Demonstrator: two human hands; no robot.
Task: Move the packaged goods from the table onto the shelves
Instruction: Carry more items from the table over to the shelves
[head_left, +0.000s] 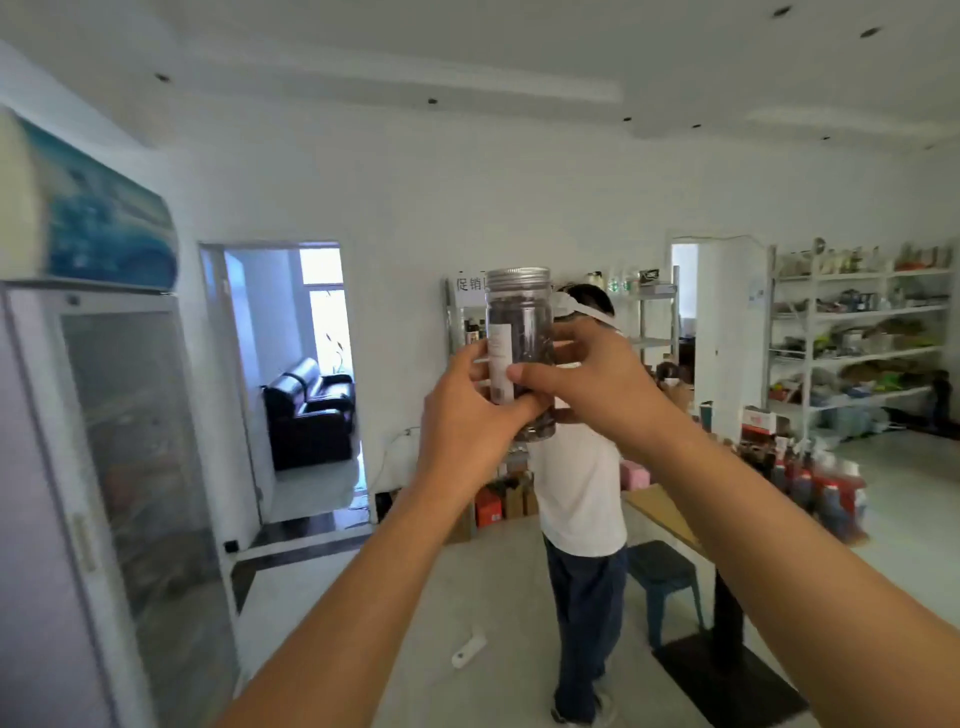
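My left hand (467, 415) and right hand (592, 384) hide the lower half of the jar (519, 317); its label (500, 358) is too blurred to read. What stands on the shelves (878, 312) is too small to tell.

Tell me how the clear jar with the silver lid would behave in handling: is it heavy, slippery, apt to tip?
The jar is tall and narrow, so it probably tips easily and would roll if laid down. Its loose dark dried contents suggest it is light. The smooth wall may be slippery.

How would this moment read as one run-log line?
jar: upright, lidded, raised | left hand: grips jar | right hand: grips jar | shelves: far right, stocked
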